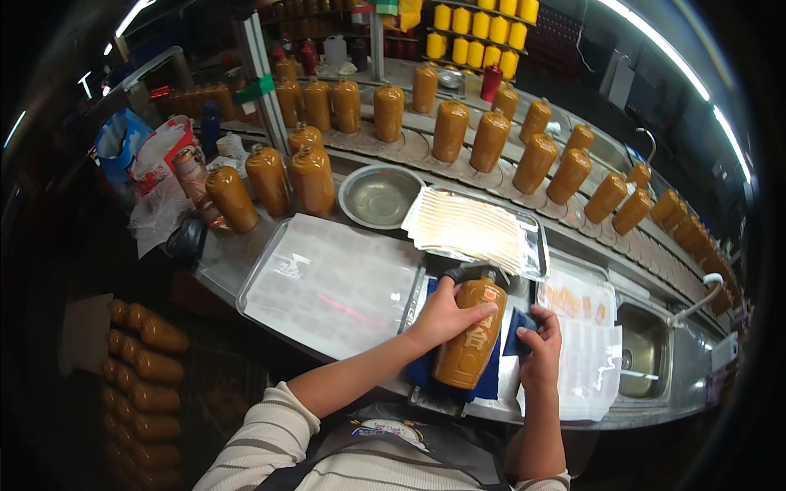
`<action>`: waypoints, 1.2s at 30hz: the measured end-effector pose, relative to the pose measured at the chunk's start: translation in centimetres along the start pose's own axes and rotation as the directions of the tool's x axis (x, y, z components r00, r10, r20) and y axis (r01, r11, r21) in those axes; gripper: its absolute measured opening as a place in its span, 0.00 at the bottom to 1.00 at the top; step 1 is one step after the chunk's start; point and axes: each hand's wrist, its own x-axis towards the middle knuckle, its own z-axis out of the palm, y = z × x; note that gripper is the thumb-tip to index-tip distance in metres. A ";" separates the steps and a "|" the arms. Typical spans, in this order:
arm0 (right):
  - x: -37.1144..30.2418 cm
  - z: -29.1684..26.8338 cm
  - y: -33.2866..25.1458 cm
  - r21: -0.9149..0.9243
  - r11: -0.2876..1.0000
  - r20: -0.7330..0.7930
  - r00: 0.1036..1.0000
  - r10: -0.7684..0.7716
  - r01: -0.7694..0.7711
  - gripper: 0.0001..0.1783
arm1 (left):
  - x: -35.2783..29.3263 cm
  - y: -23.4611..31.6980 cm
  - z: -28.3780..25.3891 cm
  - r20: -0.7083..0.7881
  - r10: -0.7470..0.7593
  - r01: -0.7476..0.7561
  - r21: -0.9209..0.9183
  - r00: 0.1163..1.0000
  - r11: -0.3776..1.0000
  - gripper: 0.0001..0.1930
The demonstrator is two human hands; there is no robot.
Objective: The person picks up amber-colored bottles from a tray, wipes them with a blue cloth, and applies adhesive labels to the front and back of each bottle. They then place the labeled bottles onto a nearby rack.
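A glossy brown bottle [463, 367] with raised lettering and a small emblem near its neck lies tilted in front of me, neck pointing away. My left hand [447, 317] grips it from the left, thumb across its front. Under the bottle is a blue cloth [489, 383], and a dark stand [465, 270] shows around its neck. To the right of the bottle, my right hand [541, 344] pinches a small dark blue pad [517, 331], which is apart from the bottle's lettering.
A tray lined with white film [336, 274] lies to the left. Beyond stand a metal bowl [380, 196] and a tray of striped decal sheets [467, 229]. A sink [641, 344] is at right. Several brown bottles [491, 141] line a conveyor; others [313, 180] stand at back left.
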 end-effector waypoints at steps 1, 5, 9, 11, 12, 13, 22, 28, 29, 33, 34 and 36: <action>-1.0 1.3 -0.9 -0.114 0.989 -0.003 0.995 -0.100 0.099 0.26 | -0.6 0.2 -0.7 0.016 -0.034 0.033 0.040 0.999 0.999 0.46; -4.5 2.6 -2.8 -0.361 0.856 0.155 0.929 -0.337 0.371 0.20 | -5.1 2.6 -1.9 0.220 -0.151 0.191 -0.174 0.964 0.966 0.43; -3.5 4.5 -3.5 -0.605 0.486 0.487 0.776 -0.400 0.630 0.15 | -5.8 1.4 -1.5 0.142 -0.106 0.138 -0.243 0.984 0.960 0.33; -0.9 4.6 -3.6 -0.583 0.376 0.558 0.691 -0.458 0.720 0.17 | -5.8 1.7 -1.4 0.143 -0.104 0.130 -0.191 0.984 0.973 0.33; 0.9 4.8 -3.4 -0.596 0.339 0.538 0.675 -0.504 0.728 0.16 | -5.7 1.9 -1.5 0.155 -0.120 0.150 -0.206 0.981 0.967 0.33; 2.5 4.9 -3.5 -0.610 0.298 0.521 0.655 -0.547 0.734 0.16 | -5.5 2.1 -1.6 0.166 -0.134 0.170 -0.224 0.977 0.960 0.33; 4.5 3.7 -3.7 -0.623 0.316 0.486 0.671 -0.560 0.715 0.14 | -5.2 2.5 -1.0 0.139 -0.120 0.146 -0.198 0.983 0.969 0.32; 2.9 4.3 -4.4 -0.594 0.424 0.515 0.728 -0.452 0.684 0.14 | -5.3 2.8 -1.0 0.128 -0.124 0.148 -0.203 0.984 0.968 0.30; 4.0 3.9 -3.9 -0.633 0.450 0.406 0.765 -0.500 0.630 0.13 | -5.2 3.1 -0.8 0.137 -0.145 0.171 -0.206 0.980 0.963 0.30; 3.5 4.4 -4.9 -0.487 0.326 0.665 0.586 -0.463 0.810 0.15 | -5.2 1.8 -1.3 0.120 -0.115 0.140 -0.226 0.986 0.964 0.29; 2.9 4.7 -5.0 -0.444 0.208 0.731 0.487 -0.478 0.871 0.16 | -5.2 0.9 -1.6 0.107 -0.125 0.149 -0.263 0.986 0.953 0.29; 1.2 4.3 -4.6 -0.360 0.120 0.805 0.373 -0.460 0.925 0.17 | -5.5 1.2 -1.9 0.076 -0.183 0.198 -0.363 0.980 0.910 0.27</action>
